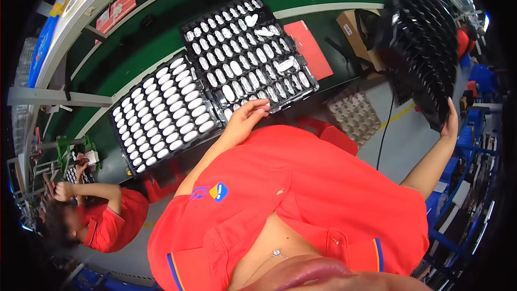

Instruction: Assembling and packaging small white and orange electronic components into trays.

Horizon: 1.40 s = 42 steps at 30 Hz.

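My right hand (451,118), arm stretched out to the right, grips the edge of a large black moulded plastic tray (425,48) with rows of pockets, held up on its side. My left hand (249,116) lies over the near edge of a black tray (318,90) on the bench, its fingers loosely bent and apart, with nothing seen in them. Rows of white and clear-wrapped oval pieces (237,67) fill that tray; a few loose ones lie on top. Left of it, a second black tray (219,126) bears rows of smooth white oval pieces (161,110).
A red sheet (309,48) lies beside the trays on the green bench, with an open cardboard box (358,40) farther right. On the floor side sits a grey egg-crate style tray (355,116). A co-worker in red (116,218) works at the left; shelving racks (463,183) stand right.
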Available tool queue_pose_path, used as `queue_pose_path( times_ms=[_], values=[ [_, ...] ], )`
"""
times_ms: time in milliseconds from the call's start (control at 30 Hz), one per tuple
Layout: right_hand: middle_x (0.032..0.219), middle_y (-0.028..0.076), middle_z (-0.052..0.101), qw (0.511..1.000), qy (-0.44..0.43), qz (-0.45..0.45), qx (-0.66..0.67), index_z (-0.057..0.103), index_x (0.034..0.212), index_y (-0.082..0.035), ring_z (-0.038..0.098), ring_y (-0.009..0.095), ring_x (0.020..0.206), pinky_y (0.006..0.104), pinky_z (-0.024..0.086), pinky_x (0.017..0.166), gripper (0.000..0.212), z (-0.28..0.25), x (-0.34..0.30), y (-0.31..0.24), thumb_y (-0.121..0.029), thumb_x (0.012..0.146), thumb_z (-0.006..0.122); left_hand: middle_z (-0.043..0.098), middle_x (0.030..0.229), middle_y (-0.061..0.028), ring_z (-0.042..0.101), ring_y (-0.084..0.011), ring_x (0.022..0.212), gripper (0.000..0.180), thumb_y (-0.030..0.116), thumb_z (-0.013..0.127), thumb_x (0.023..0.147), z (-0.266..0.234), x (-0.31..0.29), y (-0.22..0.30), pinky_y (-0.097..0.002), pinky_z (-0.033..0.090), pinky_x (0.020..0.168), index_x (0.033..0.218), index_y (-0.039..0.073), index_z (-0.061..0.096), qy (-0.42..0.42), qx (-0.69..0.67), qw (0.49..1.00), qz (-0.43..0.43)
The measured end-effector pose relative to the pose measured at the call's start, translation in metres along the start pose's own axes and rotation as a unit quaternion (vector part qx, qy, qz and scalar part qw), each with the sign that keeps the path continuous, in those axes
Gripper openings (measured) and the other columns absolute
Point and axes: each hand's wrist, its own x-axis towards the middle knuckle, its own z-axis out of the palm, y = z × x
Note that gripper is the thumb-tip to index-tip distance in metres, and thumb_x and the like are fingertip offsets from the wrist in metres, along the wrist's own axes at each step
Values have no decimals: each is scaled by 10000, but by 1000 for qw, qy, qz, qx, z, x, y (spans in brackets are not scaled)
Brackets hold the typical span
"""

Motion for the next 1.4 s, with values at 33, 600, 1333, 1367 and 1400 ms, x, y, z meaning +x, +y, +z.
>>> queue_pose_path(
  times_ms=[33,600,1333,1367,1400],
  values=[
    [1191,130,611,998,37,-6,48,531,1253,-1,624,262,1030,373,514,890,445,-21,5,3,-287,915,572,616,1103,-99,586,-144,976,319,130,511,958,-4,2,-5,-273,451,892,1245,-8,520,15,2,1000,-10],
    [1117,163,636,934,140,-211,252,560,1188,-11,624,341,990,488,503,886,431,-40,265,-126,-307,875,550,631,952,-58,579,-118,857,267,133,537,939,52,102,-33,-235,452,792,1141,-38,576,193,42,980,-4],
    [886,148,600,860,197,-329,337,569,1017,-20,581,269,784,421,486,718,305,217,506,-169,-230,799,531,639,957,-61,593,-111,847,219,85,550,921,104,88,-27,-242,467,801,1104,-24,602,431,-1,902,17],
    [737,149,600,784,357,-360,358,579,924,-22,590,245,634,389,518,582,227,217,502,-155,-142,735,541,641,956,-65,599,-108,837,214,86,545,928,104,87,-26,-240,475,791,1104,-18,607,430,9,903,22],
    [685,114,565,802,296,-419,304,583,899,-23,557,221,599,352,481,549,200,249,453,-123,-118,727,545,641,955,-60,596,-105,836,215,86,538,932,105,84,-22,-238,474,785,1104,-24,604,433,12,901,7]
  ],
)
